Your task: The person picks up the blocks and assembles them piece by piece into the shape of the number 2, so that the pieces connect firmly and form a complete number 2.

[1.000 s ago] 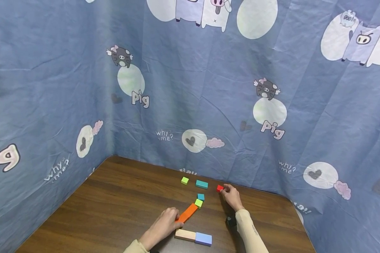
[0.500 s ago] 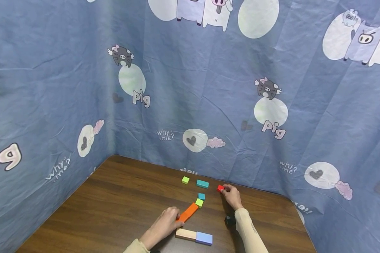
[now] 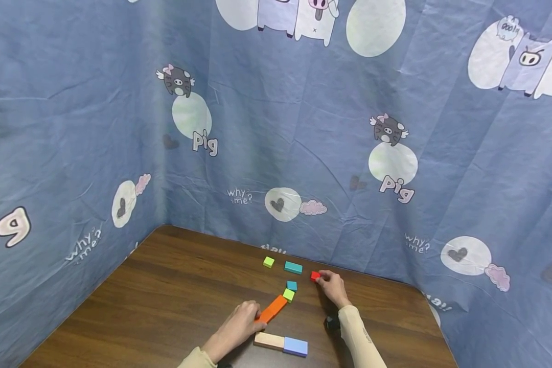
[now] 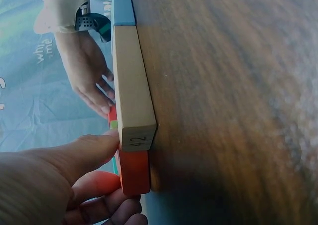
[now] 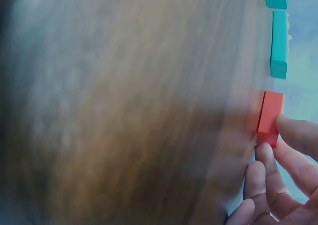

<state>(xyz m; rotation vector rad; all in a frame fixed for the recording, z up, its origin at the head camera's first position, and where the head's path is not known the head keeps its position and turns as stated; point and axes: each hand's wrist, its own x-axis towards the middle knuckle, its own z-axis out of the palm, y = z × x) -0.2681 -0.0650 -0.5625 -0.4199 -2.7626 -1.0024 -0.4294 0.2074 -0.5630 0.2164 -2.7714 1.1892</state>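
My right hand (image 3: 333, 287) pinches a small red block (image 3: 315, 276) near the back of the table. In the right wrist view the thumb and fingers hold one end of that red block (image 5: 270, 116), which lies apart from a longer teal block (image 5: 279, 45). My left hand (image 3: 239, 324) holds the near end of an orange stretch of block (image 3: 273, 308), thumb on one side and fingers on the other. The left wrist view has a beige block (image 4: 131, 81) marked 42 just by that thumb, with the orange block (image 4: 135, 173) behind it.
Beyond the orange stretch lie a lime cube (image 3: 289, 295) and a small teal block (image 3: 292, 285). A blue block (image 3: 296, 346) meets the beige one end to end. Another lime cube (image 3: 269, 262) sits at the back, before a blue patterned curtain (image 3: 303, 153).
The right hand has shifted the red block a little to the left, closer to the long teal block. My left hand stays where it was on the orange block.
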